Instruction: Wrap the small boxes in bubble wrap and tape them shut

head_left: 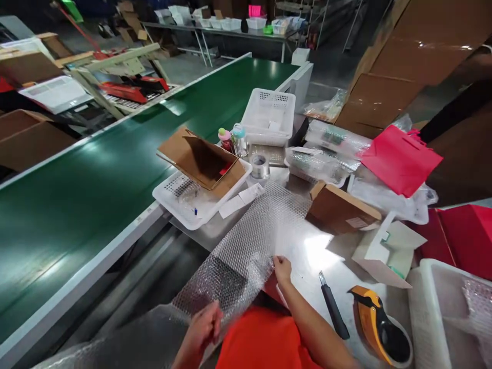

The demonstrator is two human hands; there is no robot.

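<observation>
A long sheet of clear bubble wrap (246, 241) stretches over the metal table's edge and trails off to the lower left. My right hand (283, 270) pinches its right edge. Closed and slightly blurred, my left hand (205, 323) grips the wrap lower down, close to my body. On the table to the right of my right hand lie a box cutter (332, 305) with its blade out and an orange and black tape dispenser (378, 325). A brown cardboard box (342, 210) rests beyond the wrap, beside an opened white box (388, 251).
A green conveyor belt (126, 174) runs along the left. A white basket (192, 215) carries an open carton (200, 159). Behind stand a tape roll (260, 167), two bottles and another basket (269, 110). At right are wrapped packages (334, 138), a red bag (402, 159) and a white bin (426, 307).
</observation>
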